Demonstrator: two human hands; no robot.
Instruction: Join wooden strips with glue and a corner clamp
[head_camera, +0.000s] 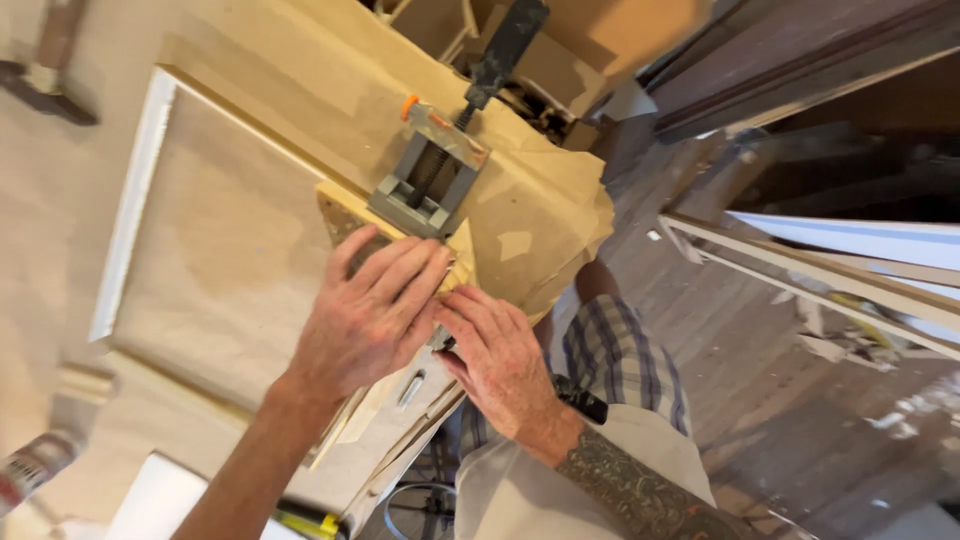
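Head view: brown paper (250, 230) covers workbench (400, 470), cluttered wooden floor (800, 440) beside.

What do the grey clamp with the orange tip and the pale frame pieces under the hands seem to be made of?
The grey corner clamp with the orange tip looks like cast metal with a matt painted finish; its dark handle may be plastic or wood. The pale frame pieces under the left hand and right hand look like unfinished light wood. The tan sheet covering the bench seems to be creased kraft paper.
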